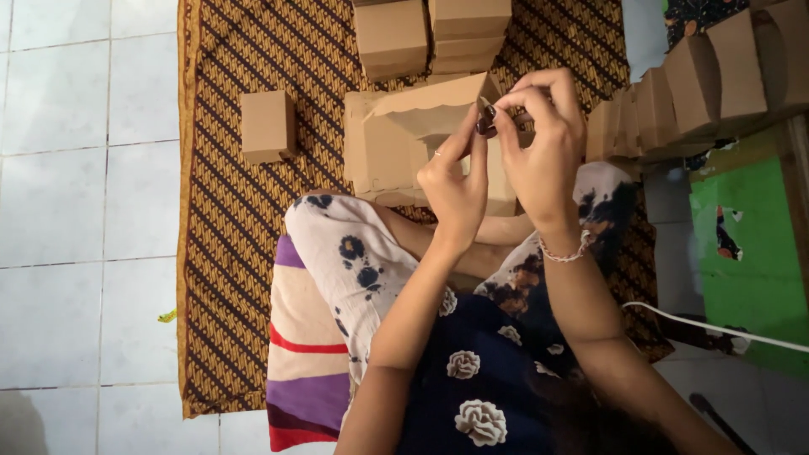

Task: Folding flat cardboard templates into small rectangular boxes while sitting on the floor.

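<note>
While seated on the patterned cloth: both hands raised together just above centre of the frame.

Left hand [455, 181]: centre of frame, fingers curled, thumb and forefinger pinched on the lower side of a small dark object [486, 120]; thin ring on one finger.

Right hand [543, 139]: right of centre, fingers bent in, fingertips closed on the upper side of the same small dark object; beaded bracelet [566, 253] at the wrist.

Small dark object: held between both hands, just above centre, in front of the open box; too small to tell its kind.

Open box [404, 139]: brown cardboard, centre of frame behind the hands, flap with scalloped edge lifted and tilted toward the upper right.

Single closed box [268, 126]: brown, upper left of centre, alone on the cloth, well apart from the hands.

Stacked boxes [431, 34]: top centre, two piles side by side, just beyond the open box.

Row of boxes [691, 88]: upper right, leaning one against the next.

Patterned cloth [227, 253]: brown and gold with diagonal stripes, spread from top centre down the left-middle.

Tiled floor [84, 211]: pale, left side of frame.

Striped cushion [299, 371]: purple, cream and red, lower centre-left, under the lap.

Green mat [750, 278]: right edge.

White cable [716, 324]: lower right, running across toward the right edge.
</note>
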